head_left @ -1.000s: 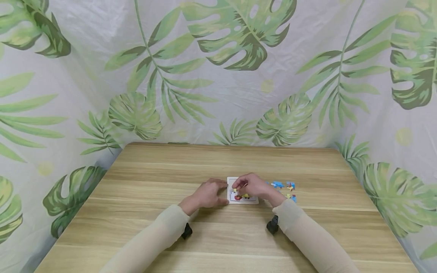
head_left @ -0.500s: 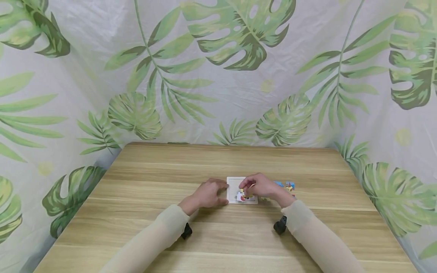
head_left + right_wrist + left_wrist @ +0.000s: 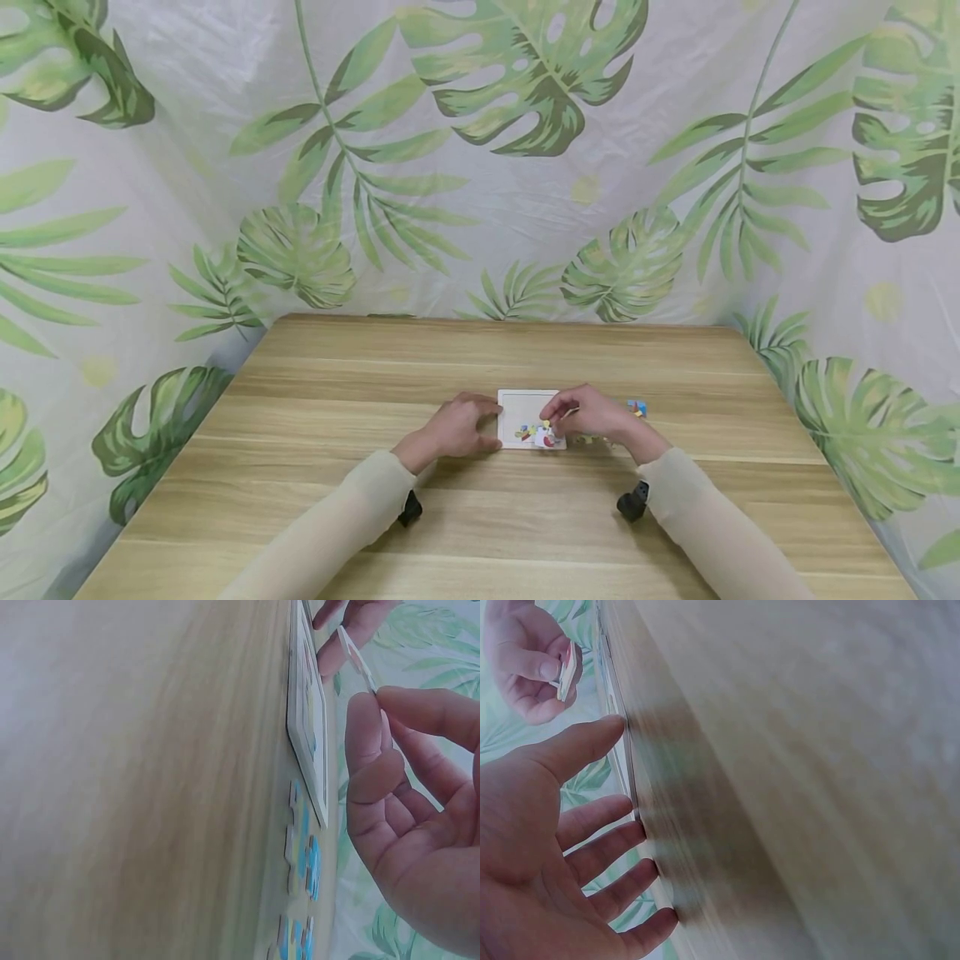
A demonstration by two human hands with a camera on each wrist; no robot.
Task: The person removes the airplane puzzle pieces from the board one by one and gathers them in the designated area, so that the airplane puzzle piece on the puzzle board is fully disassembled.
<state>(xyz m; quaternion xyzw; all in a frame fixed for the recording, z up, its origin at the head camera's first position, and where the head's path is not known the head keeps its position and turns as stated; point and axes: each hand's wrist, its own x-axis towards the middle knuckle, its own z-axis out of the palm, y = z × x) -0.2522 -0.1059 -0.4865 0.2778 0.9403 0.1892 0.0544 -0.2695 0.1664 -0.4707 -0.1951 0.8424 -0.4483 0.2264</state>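
A white puzzle tray lies flat on the table. My left hand rests at its left edge, thumb and fingers spread, fingertips touching tray or tabletop in the left wrist view. Over the tray's lower right part, my right hand pinches a puzzle piece between thumb and fingers. This piece, white with red and yellow in the head view, is tilted and held above the tray in the right wrist view. Another colourful puzzle piece lies in the tray's lower left. The right hand hides part of the tray's right side.
Loose puzzle pieces in blue and yellow lie on the wooden table just right of the tray, partly hidden under the right hand and forearm in the head view. A leaf-patterned cloth hangs behind the table.
My right hand has moved rightward across the tray with the pinched piece. The piece at the tray's lower left has come into view. The left hand has stayed in place.
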